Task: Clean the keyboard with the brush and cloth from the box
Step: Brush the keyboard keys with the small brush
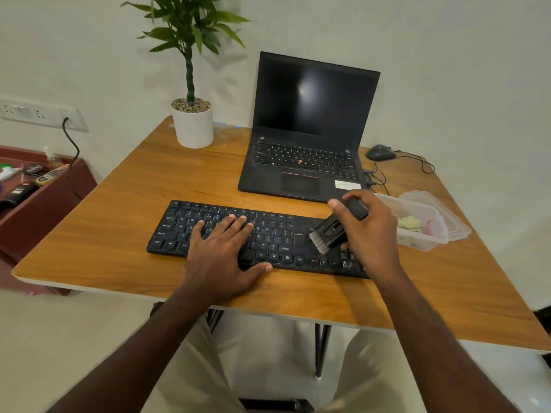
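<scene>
Head view: my right hand (368, 231) grips brush (335, 229), bristles down on keyboard (277, 236) at its 3 o'clock end. My left hand (223, 248) lies flat, fingers straight, pressing keys at approx. 9 o'clock side. Box (429, 219) sits open at 3 o'clock, cloth (413, 223) inside. Risk, my judgement: hard strokes could pop keycaps or flick dust twd. laptop (307, 138) at 12. Wooden table (119, 210), plant (192, 84) at 11, mouse (380, 152) at 1; pale wall behind.

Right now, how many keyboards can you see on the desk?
2: the separate black keyboard at the front under both hands, and the laptop's built-in one behind it. None seems hidden.
</scene>
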The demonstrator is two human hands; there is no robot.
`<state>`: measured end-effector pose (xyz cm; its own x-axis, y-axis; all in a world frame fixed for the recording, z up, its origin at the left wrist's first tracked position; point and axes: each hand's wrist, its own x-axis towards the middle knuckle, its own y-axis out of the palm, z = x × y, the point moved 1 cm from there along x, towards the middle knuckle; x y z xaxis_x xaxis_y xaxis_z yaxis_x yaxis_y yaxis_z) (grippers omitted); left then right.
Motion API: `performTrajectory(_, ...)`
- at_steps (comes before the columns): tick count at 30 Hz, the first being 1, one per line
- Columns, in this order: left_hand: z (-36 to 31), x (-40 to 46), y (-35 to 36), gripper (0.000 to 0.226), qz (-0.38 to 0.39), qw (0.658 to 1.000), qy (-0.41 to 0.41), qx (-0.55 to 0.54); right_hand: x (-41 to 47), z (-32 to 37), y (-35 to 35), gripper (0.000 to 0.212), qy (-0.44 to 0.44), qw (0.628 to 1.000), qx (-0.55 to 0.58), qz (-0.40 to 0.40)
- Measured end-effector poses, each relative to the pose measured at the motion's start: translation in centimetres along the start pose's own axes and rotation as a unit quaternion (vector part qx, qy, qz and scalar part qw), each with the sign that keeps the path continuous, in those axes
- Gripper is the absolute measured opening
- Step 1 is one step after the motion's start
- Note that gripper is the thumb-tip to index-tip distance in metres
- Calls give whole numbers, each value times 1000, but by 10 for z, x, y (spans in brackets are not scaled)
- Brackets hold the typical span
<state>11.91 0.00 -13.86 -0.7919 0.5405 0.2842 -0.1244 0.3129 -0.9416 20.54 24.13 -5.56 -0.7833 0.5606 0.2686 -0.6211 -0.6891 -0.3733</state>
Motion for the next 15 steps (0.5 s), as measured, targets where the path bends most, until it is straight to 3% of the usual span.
performTrajectory(2, 0, 0, -1, 100, 3, 1000, -1, -2, 2, -2, 3, 20, 21, 1000, -18, -4)
performTrajectory(7, 0, 0, 1, 99, -2, 1000, 0, -4, -2, -9, 12, 31, -30, 962, -251, 105)
performTrajectory(11, 1, 0, 2, 98, -5, 1000, 2, -5, -3, 5, 13, 26, -109, 935, -298, 157)
performTrajectory(15, 0, 1, 0, 99, -1, 1000, 0, -2, -2, 15, 18, 21, -128, 922, -312, 189)
